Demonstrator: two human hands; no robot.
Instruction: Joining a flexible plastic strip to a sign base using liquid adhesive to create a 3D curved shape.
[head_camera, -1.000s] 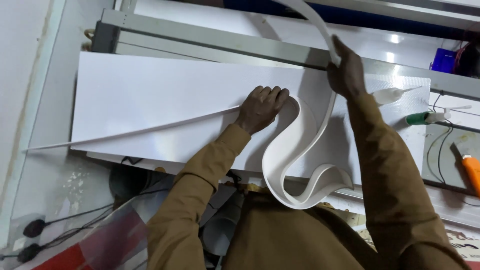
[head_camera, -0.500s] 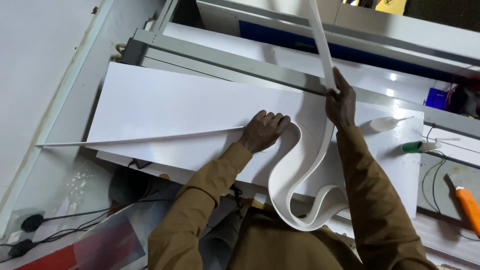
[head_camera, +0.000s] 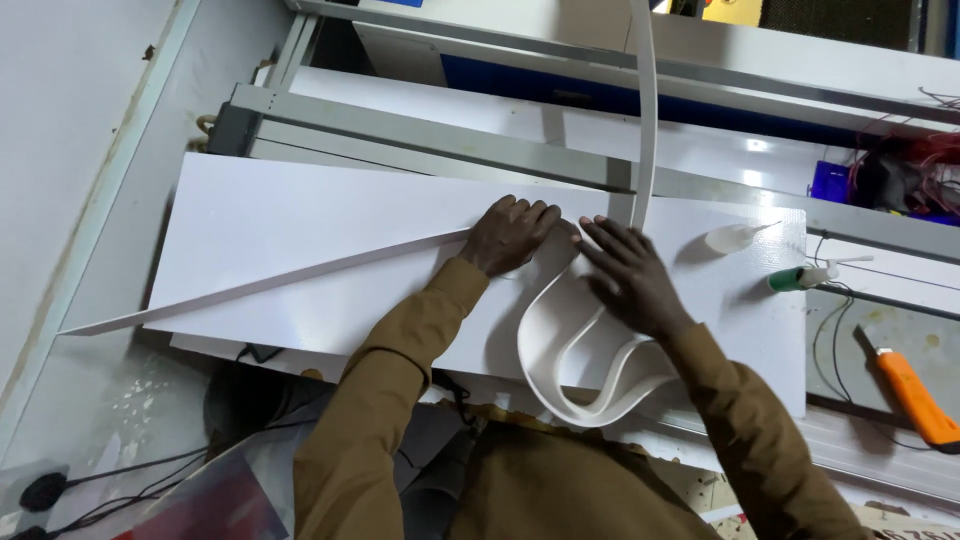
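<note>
- Two hands lie flat on a white sheet (head_camera: 300, 240); neither pinches anything.
- Left hand (head_camera: 512, 232): fingers held together and slightly curled, pressing down where a long white strip (head_camera: 280, 280) ends on the sheet.
- Right hand (head_camera: 628, 275): fingers spread, palm down, pressing on a flexible white band (head_camera: 545, 335) just beside the left hand.
- The band runs from under the right hand, loops in soft folds over the near edge of the sheet toward the person's body, and rises past the fingers up out of view at the top.
- Handling judgement, band: light, thin and pliable; it bends under its own weight and looks smooth, so it may slide. Best held flat under the palm or pinched by its edges close to the contact point.
- Handling judgement, strip: narrow and stiffer, lying straight and slanted across the sheet, its far end overhanging the left edge; hold it near the pressed end.
- Sheet: rigid, glossy, lying on the table over a grey metal frame (head_camera: 420, 135).
- Right of the hands: a small clear nozzle bottle (head_camera: 735, 238), a green-tipped tube (head_camera: 805, 277), an orange utility knife (head_camera: 918, 398).
</note>
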